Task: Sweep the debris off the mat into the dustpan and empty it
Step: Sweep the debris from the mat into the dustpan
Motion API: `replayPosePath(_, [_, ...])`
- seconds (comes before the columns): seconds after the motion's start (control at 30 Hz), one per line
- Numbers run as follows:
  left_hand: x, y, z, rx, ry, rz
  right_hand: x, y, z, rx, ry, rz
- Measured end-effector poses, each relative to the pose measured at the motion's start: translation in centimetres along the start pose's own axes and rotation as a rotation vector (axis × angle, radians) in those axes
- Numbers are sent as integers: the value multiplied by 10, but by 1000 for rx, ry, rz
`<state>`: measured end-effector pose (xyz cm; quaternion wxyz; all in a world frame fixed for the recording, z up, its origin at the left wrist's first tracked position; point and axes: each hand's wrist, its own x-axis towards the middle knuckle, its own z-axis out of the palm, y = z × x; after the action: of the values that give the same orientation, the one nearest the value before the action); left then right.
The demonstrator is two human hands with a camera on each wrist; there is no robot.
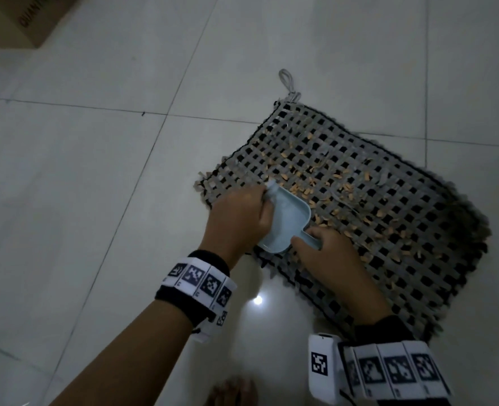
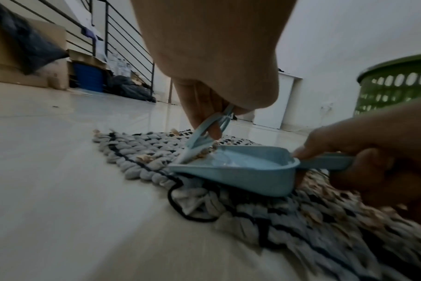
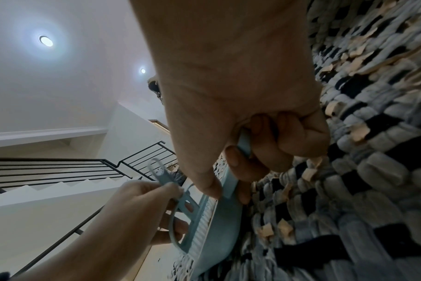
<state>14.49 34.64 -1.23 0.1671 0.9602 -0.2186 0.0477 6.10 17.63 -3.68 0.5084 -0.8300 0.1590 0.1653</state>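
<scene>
Clearly the small pale-blue plastic dustpan (image 1: 286, 222), light and stiff, is gripped by its short handle in the right hand (image 1: 327, 256), while the matching blue hand brush (image 2: 202, 138) is pinched in the left hand (image 1: 236, 221). Thin tan flakes of debris (image 1: 324, 183) are judged weightless and easily caught in the soft woven grey-and-black mat (image 1: 389, 230)

- The mat (image 1: 368, 200) is thick woven cloth strips, grey and black, soft and matt, with frayed, rough edges.
- The debris (image 1: 324, 183) looks like thin, dry, tan paper-like flakes.
- The dustpan (image 1: 286, 224), between the hands, is smooth pale-blue plastic with a slight sheen.
- The small brush (image 2: 202, 136) is the same pale-blue plastic.
- The floor (image 1: 96, 171) is glossy, smooth tile that mirrors a lamp near the hands.
- The basket (image 2: 397, 85) is green moulded plastic.
</scene>
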Motion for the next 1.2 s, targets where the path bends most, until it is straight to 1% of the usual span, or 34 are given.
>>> replayPosePath(0.07, [5, -7, -9, -46, 105, -77, 0, 0, 0, 21, 7, -4])
replayPosePath(0.13, [13, -20, -16, -49, 189, -192, -1, 0, 1, 25, 27, -24])
replayPosePath(0.17, [16, -25, -17, -40, 206, -242, -1, 0, 1, 14, 36, -34])
replayPosePath(0.23, [22, -31, -15, -28, 197, -283, 1, 2, 4, -12, 55, -43])
replayPosePath(0.27, [23, -30, -13, -26, 175, -280, 2, 3, 5, -20, 65, -43])
replayPosePath(0.33, [22, -25, -7, -9, 122, -230, 3, 4, 7, -21, 73, -40])
replayPosePath(0.47, [8, -2, 8, -27, 34, -65, 5, 8, 6, 14, 75, -45])
replayPosePath(0.53, [2, 6, 8, -46, 33, 10, 4, 10, 4, 33, 67, -43])
replayPosePath(0.57, [1, 5, 6, -68, 56, 4, 4, 11, 3, 36, 66, -39])
replayPosePath(0.77, [22, -28, -15, -288, 281, -345, 3, 18, -5, 46, 30, -33])
replayPosePath(0.83, [29, -37, -19, -329, 302, -415, 4, 18, -6, 38, 24, -35])
replayPosePath(0.9, [33, -44, -21, -319, 278, -429, 5, 18, -7, 44, 27, -31])
replayPosePath(0.97, [35, -45, -19, -257, 218, -388, 5, 18, -7, 38, 31, -23])
replayPosePath(1.0, [34, -42, -16, -217, 179, -347, 5, 17, -6, 33, 33, -16])
replayPosePath(1.03, [31, -38, -13, -164, 137, -290, 5, 17, -6, 35, 37, -8])
replayPosePath(1.1, [21, -22, -8, -53, 69, -128, 5, 17, -5, 66, 51, 7])
replayPosePath(1.17, [8, -9, -3, -30, 55, 28, 4, 16, -5, 88, 70, 16])
replayPosePath(1.2, [2, -7, -1, -39, 65, 72, 4, 16, -5, 86, 76, 16])
